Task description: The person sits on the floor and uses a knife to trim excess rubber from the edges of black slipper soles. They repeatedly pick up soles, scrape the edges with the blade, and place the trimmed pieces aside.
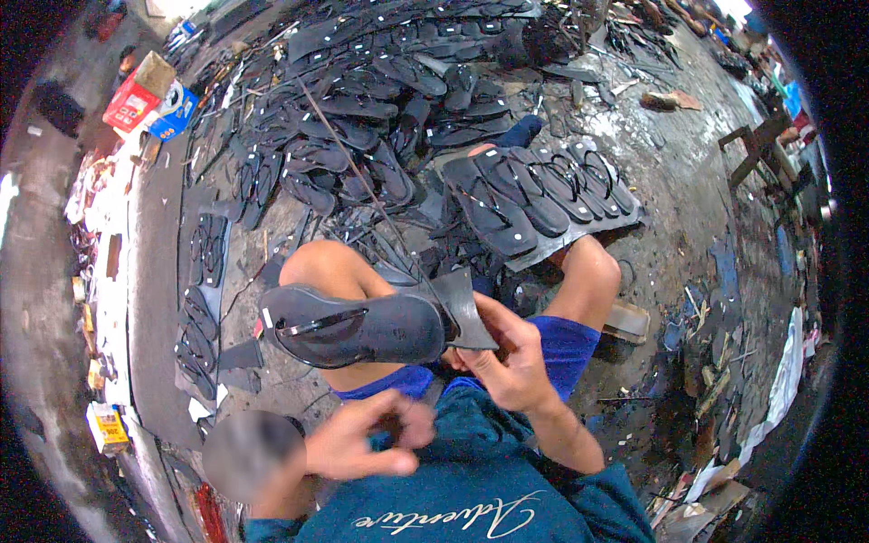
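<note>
A black flip-flop sandal lies sole-down across my lap and left knee, its toe end to the left. At its heel end a piece of dark rubber sheet sticks up, its edge pinched between the thumb and fingers of my right hand. Whether that piece is joined to the sandal I cannot tell. My left hand, slightly blurred, hovers below the sandal and apart from it. Its thumb stands away from the bent fingers, with nothing visible between them.
Several sandals stand in a row on a dark sheet by my right leg. A large heap of black sandals covers the floor ahead. Red and blue boxes stand at the far left. A wooden stand is at the right.
</note>
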`<state>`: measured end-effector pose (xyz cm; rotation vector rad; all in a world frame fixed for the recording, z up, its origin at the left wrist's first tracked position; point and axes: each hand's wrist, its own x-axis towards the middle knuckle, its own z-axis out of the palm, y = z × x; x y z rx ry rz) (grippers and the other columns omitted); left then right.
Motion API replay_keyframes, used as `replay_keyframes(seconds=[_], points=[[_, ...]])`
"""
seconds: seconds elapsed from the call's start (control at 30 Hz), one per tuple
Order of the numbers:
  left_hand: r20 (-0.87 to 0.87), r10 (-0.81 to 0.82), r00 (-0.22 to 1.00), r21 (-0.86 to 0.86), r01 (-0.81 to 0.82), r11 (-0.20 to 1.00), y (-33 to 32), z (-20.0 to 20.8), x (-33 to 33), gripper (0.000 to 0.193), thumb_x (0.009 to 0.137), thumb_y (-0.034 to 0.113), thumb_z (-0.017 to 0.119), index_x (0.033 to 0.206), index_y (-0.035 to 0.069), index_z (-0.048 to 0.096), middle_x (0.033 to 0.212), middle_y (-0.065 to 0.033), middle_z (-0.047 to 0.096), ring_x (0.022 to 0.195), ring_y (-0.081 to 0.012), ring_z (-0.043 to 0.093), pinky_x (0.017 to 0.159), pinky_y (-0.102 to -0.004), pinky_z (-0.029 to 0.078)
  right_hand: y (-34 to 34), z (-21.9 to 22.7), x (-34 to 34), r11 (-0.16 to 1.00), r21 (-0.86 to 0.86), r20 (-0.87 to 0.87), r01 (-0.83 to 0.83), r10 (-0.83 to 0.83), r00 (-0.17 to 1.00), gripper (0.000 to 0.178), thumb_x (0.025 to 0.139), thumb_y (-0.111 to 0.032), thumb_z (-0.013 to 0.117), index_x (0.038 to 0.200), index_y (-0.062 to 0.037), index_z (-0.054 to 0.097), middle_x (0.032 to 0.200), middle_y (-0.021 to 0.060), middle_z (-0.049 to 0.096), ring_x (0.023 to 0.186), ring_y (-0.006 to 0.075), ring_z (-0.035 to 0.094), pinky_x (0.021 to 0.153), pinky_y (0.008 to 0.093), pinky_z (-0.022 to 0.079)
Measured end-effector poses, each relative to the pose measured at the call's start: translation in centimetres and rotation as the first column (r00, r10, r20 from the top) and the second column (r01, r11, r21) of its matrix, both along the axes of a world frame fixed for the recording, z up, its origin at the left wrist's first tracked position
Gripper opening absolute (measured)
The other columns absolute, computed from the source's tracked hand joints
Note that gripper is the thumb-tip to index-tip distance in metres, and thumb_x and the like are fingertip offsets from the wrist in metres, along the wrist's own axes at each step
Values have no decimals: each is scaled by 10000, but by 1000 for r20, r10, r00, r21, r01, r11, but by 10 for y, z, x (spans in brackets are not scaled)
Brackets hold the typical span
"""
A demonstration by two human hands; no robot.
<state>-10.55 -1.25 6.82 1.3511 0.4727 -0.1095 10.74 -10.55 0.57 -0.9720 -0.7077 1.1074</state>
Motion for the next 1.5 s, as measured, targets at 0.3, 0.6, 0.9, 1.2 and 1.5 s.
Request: replay_keyframes(seconds=[0.3,0.6,0.9,1.2,1.5], points=[[-80,928,364,-608,-755,244,3,-78,106,484,944,535,497,1103,90,603,995,-74,675,886,-192,663,794,-358,540,-28,-21,-21,905,-115,688,410,-225,690,547,836,-100,685,1317,41,468,894,166,674,671,252,662,610,321,530],[-139,922,360,-315,-899,304,-16,-130,47,370,963,386,547,1030,25,587,912,-80,651,806,-170,652,715,-306,541,-112,-32,-42,874,-280,783,397,-32,621,291,788,-177,767,1034,-41,691,842,119,706,606,200,663,538,302,532],[-102,904,416,-235,-893,384,-25,-141,11,444,958,465,521,945,26,591,781,-66,636,639,-161,624,579,-282,524,-64,-19,-49,906,-360,673,224,86,735,284,803,-215,754,1028,-51,697,759,110,684,576,189,650,531,303,530],[-116,935,336,-157,-935,316,-24,-149,9,398,984,422,490,1054,38,571,909,-78,638,774,-153,626,685,-300,520,-33,-25,-51,942,-278,682,187,56,729,280,835,-174,696,1086,-57,653,882,129,687,707,273,672,609,362,547],[-243,812,531,-278,-840,466,-35,-142,-4,499,937,553,476,986,69,586,717,-85,613,532,-201,573,495,-301,493,95,-85,-9,933,-16,-143,359,-358,923,305,987,-358,501,996,-54,528,854,45,585,643,109,540,517,230,438]])
